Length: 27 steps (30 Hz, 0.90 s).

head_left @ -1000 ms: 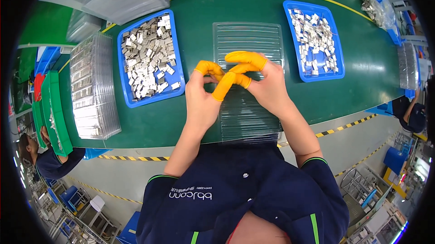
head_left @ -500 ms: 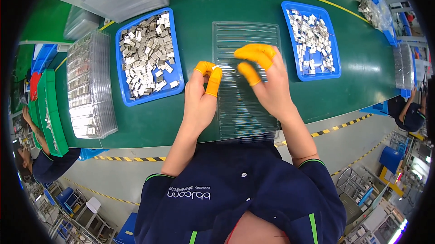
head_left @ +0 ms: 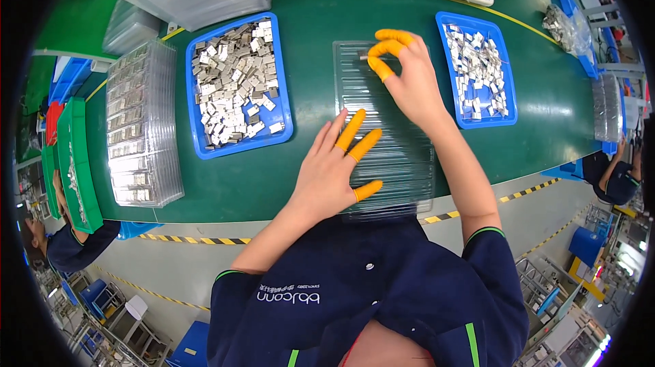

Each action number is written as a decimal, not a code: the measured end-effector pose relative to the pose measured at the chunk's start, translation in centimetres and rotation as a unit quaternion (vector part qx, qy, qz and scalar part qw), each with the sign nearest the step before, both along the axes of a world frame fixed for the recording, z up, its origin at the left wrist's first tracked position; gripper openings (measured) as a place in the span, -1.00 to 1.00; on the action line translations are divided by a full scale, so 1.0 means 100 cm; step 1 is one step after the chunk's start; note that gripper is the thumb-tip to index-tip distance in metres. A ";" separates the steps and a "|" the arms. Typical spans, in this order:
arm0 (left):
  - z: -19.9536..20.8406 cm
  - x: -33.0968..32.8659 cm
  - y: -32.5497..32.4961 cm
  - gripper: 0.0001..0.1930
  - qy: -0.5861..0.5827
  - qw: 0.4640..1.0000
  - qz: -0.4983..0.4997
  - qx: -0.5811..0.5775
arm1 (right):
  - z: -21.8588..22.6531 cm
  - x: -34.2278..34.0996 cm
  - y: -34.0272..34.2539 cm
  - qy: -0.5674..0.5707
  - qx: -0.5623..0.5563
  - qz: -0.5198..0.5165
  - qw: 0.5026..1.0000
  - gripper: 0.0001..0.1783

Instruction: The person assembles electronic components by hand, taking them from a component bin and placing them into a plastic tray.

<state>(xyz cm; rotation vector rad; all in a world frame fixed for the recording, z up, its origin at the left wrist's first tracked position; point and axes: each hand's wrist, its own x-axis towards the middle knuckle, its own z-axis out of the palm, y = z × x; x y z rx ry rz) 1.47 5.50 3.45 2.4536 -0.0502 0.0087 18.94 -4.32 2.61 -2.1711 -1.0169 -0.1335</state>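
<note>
The right hand [head_left: 415,80] has moved to the far end of the clear tray [head_left: 402,169], pinching a metal piece [head_left: 363,55] crosswise, with the left hand [head_left: 326,179] spread open nearer.

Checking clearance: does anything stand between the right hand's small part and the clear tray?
Nothing visible does. The right hand holds the small part over the clear tray, near its far left corner; the left hand is spread nearer the body, clear of the part.

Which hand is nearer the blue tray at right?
Right. The right hand is just left of that blue tray, over the clear tray; the left hand is farther left.
</note>
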 end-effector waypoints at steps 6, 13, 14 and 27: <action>-0.016 -0.015 -0.013 -0.38 -0.055 0.996 0.040 0.059 | -0.005 0.006 0.029 -0.116 -0.079 0.068 0.988 -0.87; -0.016 -0.017 -0.007 -0.35 -0.033 0.996 0.010 0.081 | 0.000 0.012 0.045 -0.209 -0.128 0.129 0.961 -0.85; -0.017 -0.018 -0.007 -0.35 -0.032 0.996 0.011 0.081 | 0.003 0.012 0.045 -0.221 -0.135 0.141 0.956 -0.85; -0.020 -0.019 -0.001 -0.32 -0.010 0.994 0.012 0.107 | -0.005 0.009 0.045 -0.197 -0.169 0.145 0.955 -0.70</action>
